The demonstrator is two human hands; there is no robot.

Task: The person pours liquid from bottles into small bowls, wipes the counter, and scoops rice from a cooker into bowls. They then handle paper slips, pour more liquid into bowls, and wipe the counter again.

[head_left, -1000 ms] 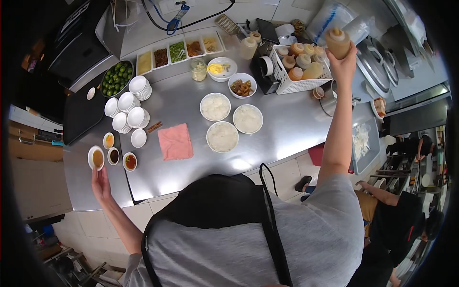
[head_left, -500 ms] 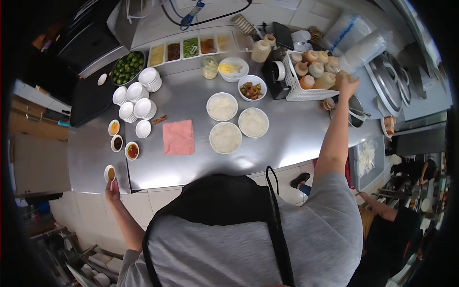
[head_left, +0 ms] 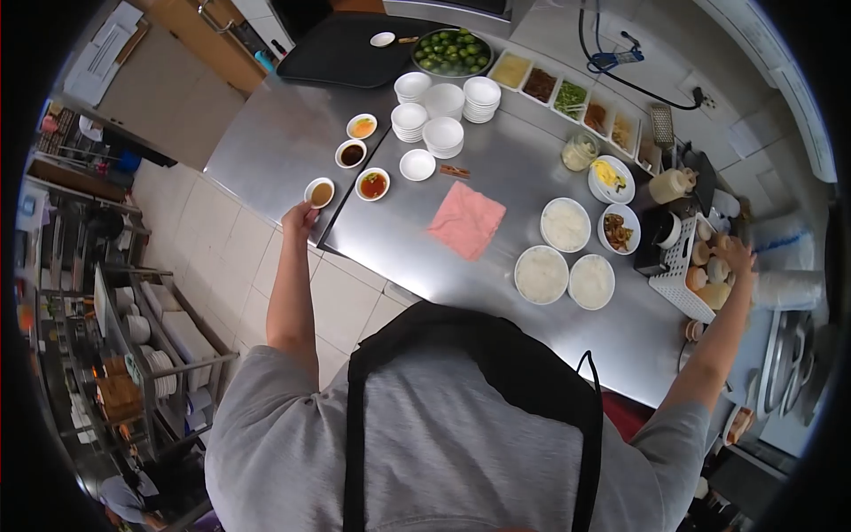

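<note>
L hand (head_left: 300,215): fingers pinch the rim of a small sauce dish (head_left: 319,191) of brown sauce, sitting at the near-left edge of the steel counter (head_left: 284,151), just beside three other filled dishes: red (head_left: 372,184), dark (head_left: 351,153), orange (head_left: 362,126). R hand (head_left: 737,259): reaches into the white basket (head_left: 675,277) of squeeze bottles (head_left: 711,295) at the far right; fingers look closed around a bottle top, but it's small and edge-distorted, so can't tell for sure. Between the hands: pink cloth (head_left: 467,220), three bowls of rice (head_left: 567,223), a bowl of cooked topping (head_left: 618,230). Further back: stacks of empty white dishes (head_left: 441,136), a limes bowl (head_left: 453,51), a garnish tray (head_left: 567,96). Progress, as I judge it: four sauces poured, rice portioned w/o toppings, most dishes unfilled.
</note>
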